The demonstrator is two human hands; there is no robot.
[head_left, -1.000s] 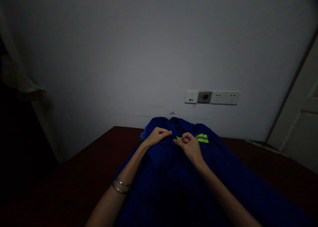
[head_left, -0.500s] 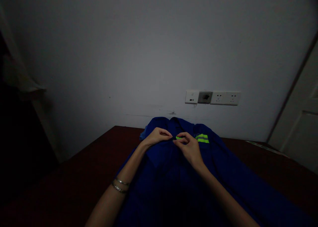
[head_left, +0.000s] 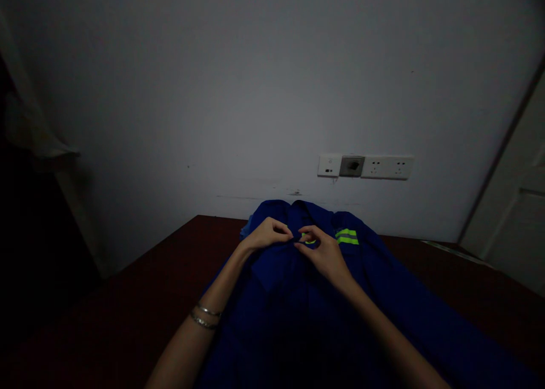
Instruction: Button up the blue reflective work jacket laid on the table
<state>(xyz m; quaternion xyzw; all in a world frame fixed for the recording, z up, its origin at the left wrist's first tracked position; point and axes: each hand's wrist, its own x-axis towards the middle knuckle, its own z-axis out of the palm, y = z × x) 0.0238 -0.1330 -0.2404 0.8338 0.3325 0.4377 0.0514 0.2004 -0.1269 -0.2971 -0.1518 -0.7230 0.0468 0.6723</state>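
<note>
A blue work jacket (head_left: 374, 287) with yellow-green and grey reflective strips (head_left: 347, 237) is spread over a dark red tabletop, its collar end toward the wall. Near the upper front, my left hand (head_left: 269, 234) pinches the jacket's front edge between thumb and fingers. Close beside it, my right hand (head_left: 323, 254) has its thumb and fingers curled on the same edge, the two sets of fingertips nearly meeting. Any button or fastener between them is too small and dark to make out. Two silvery bracelets (head_left: 205, 316) circle my left forearm.
The dark red table (head_left: 170, 258) ends against a pale wall (head_left: 255, 93). A row of wall sockets (head_left: 385, 167) sits above its back edge. A white door (head_left: 515, 224) stands at the right, and a dark piece of furniture (head_left: 38, 224) at the left.
My left fingertips have shifted very slightly left and down along the jacket's edge. The right fingers have moved a little left and spread slightly. The jacket lies as before.
</note>
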